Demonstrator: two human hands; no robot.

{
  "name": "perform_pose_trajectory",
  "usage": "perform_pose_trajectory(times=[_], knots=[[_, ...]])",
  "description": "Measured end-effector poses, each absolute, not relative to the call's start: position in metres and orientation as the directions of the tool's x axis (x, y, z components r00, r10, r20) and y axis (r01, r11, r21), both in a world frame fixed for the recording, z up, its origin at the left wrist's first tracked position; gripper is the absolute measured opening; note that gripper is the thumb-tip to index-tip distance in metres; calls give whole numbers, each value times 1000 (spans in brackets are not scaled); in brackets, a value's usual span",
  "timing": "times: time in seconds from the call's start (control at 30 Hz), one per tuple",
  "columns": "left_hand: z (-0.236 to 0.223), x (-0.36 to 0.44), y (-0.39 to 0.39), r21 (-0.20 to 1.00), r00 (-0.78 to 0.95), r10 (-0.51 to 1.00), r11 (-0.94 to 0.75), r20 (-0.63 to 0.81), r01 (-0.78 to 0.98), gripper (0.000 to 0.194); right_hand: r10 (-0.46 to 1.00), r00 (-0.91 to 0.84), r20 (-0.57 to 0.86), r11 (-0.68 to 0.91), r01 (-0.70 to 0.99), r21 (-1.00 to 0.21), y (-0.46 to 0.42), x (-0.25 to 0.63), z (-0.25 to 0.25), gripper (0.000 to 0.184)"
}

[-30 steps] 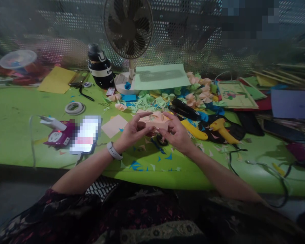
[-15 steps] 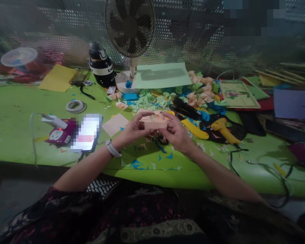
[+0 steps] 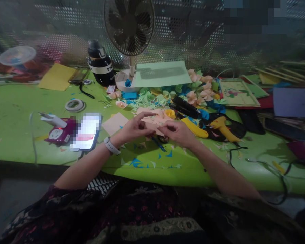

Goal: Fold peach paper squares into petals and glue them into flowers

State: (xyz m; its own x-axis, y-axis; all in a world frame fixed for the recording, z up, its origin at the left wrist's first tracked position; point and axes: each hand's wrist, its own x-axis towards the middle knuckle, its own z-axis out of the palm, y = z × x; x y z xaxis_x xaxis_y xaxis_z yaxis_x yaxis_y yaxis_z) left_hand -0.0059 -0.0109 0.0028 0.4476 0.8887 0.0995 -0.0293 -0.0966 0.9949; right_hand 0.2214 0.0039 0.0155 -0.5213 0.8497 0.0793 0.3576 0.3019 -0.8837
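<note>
Both hands meet over the middle of the green table (image 3: 12,108). My left hand (image 3: 132,129), with a white watch on its wrist, pinches the left end of a folded peach paper piece (image 3: 155,120). My right hand (image 3: 179,133) pinches the same piece at its right end, fingers curled down over it. The paper is tilted and held just above the tabletop. Under the hands lie a small black ring-shaped object (image 3: 164,139) and blue paper scraps (image 3: 137,163).
A lit phone (image 3: 86,132) and a purple power strip (image 3: 59,134) lie left. A peach paper square (image 3: 115,123), tape roll (image 3: 75,105), desk fan (image 3: 129,30), black bottle (image 3: 100,66), paper flowers (image 3: 198,91), yellow glue gun (image 3: 222,127) and cables surround the hands.
Both hands have dropped lower towards the table with the peach paper. The right hand's fingers have curled down over the paper's right end.
</note>
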Motion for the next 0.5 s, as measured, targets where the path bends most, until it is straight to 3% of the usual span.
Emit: perform_pose_trajectory(times=[0.17, 0.33, 0.5], knots=[[15, -15, -8, 997, 318, 945, -73, 70, -5, 60, 828, -558, -57, 145, 311, -939, -2, 218, 23, 43], [14, -15, -4, 988, 67, 998, -12, 22, -152, 47, 898, -439, -24, 34, 123, -992, -5, 215, 24, 43], [12, 0, -13, 946, 234, 964, 186, -124, -265, 35, 909, -411, -69, -24, 113, -993, -10, 208, 19, 43]])
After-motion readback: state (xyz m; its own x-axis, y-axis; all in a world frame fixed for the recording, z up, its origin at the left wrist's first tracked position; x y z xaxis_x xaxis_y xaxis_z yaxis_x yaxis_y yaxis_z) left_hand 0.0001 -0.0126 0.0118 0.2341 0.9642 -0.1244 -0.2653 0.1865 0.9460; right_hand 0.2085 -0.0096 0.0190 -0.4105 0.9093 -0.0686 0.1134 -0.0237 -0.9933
